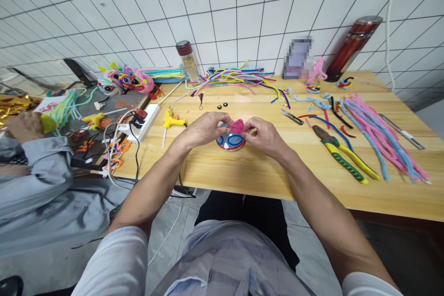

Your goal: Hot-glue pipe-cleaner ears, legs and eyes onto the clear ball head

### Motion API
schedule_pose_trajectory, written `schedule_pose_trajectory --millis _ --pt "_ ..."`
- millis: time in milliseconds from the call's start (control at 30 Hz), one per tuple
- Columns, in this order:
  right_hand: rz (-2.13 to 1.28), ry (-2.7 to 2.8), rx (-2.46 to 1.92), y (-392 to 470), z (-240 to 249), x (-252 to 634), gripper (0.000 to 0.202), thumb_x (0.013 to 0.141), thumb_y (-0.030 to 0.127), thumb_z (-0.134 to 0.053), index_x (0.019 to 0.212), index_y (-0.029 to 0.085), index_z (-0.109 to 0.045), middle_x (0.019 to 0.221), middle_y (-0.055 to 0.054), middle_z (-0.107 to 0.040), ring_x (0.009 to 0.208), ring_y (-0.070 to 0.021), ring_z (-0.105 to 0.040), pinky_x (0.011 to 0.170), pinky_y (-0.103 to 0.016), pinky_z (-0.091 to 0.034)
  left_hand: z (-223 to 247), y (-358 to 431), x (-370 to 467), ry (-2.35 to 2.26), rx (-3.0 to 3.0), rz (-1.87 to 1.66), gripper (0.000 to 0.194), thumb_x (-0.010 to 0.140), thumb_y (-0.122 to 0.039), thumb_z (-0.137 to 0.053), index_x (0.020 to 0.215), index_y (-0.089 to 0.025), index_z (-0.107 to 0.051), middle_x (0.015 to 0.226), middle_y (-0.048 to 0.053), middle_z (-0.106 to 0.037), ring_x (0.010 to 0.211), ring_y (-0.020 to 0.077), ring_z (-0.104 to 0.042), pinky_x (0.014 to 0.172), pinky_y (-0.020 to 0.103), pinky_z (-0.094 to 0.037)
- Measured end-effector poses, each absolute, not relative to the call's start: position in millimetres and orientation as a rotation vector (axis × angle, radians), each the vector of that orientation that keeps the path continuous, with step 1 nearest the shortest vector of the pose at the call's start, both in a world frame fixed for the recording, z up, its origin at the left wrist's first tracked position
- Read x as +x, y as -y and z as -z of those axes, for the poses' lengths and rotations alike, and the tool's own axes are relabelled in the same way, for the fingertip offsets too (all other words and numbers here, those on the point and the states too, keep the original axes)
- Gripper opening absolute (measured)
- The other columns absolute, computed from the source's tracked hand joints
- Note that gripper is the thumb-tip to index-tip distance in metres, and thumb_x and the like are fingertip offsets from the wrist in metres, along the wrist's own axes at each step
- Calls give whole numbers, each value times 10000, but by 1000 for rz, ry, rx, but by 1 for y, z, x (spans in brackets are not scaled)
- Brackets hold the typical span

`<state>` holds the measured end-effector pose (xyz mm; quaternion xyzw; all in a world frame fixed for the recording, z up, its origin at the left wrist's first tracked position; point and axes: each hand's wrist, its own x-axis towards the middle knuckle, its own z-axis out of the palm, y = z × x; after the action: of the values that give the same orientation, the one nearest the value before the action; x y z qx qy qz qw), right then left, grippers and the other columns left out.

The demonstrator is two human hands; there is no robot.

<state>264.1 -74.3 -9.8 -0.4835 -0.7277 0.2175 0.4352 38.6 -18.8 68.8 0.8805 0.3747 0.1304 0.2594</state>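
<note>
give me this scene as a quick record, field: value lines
left hand: left hand grips the pipe-cleaner piece
right hand: right hand pinches pink part on top of it
surface: wooden table
right side: pliers, pink and blue pipe cleaners
left side: yellow glue gun, power strip
far left: another person's hand

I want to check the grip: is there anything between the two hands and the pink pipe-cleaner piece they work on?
Nothing visible. The left hand and the right hand both pinch the pink pipe-cleaner piece directly, just above the round blue and red piece on the wooden table.
</note>
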Motion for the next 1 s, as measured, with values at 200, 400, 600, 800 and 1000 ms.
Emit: schedule_pose_trajectory --millis 200,400,600,800,1000 --pt "-699 1732 -1281 78 1 263 172 878 374 -748 929 233 -664 891 -33 -749 759 -191 -692 683 -331 -579 -75 17 29 -990 2193 -591 253 947 -353 -639 1107 -180 -731 1168 88 -794 1044 218 -753 922 340 -604" --pt "-730 1761 -1258 76 5 272 338 818 410 -795 1062 250 -623 1155 -71 -736 1008 -241 -714 880 -434 -622 -49 35 4 -1100 1981 -1190 554 959 -591 -685 1374 -237 -595 1503 137 -644 1433 269 -609 1233 430 -465" --pt "-924 1797 -1214 73 10 279 661 740 517 -908 1249 270 -567 1397 -120 -647 1308 -313 -642 1131 -580 -533 21 56 -21 -1208 1610 -1176 1106 761 -841 -763 1616 -311 -302 1712 200 -391 1571 349 -476 1249 502 -460" --pt "-1105 1757 -1274 72 15 272 999 657 557 -973 1466 277 -457 1586 -205 -529 1315 -355 -659 1050 -579 -587 51 53 -5 -1014 1473 -880 1139 658 -632 -949 1574 -233 -402 1656 234 -494 1559 353 -500 1267 490 -441" --pt "-1244 1619 -1167 60 25 275 849 682 531 -964 1363 284 -520 1548 -152 -613 1330 -300 -679 1111 -510 -562 39 44 10 -821 1436 -849 863 665 -528 -967 1348 -167 -581 1436 211 -700 1290 327 -730 1115 445 -575"
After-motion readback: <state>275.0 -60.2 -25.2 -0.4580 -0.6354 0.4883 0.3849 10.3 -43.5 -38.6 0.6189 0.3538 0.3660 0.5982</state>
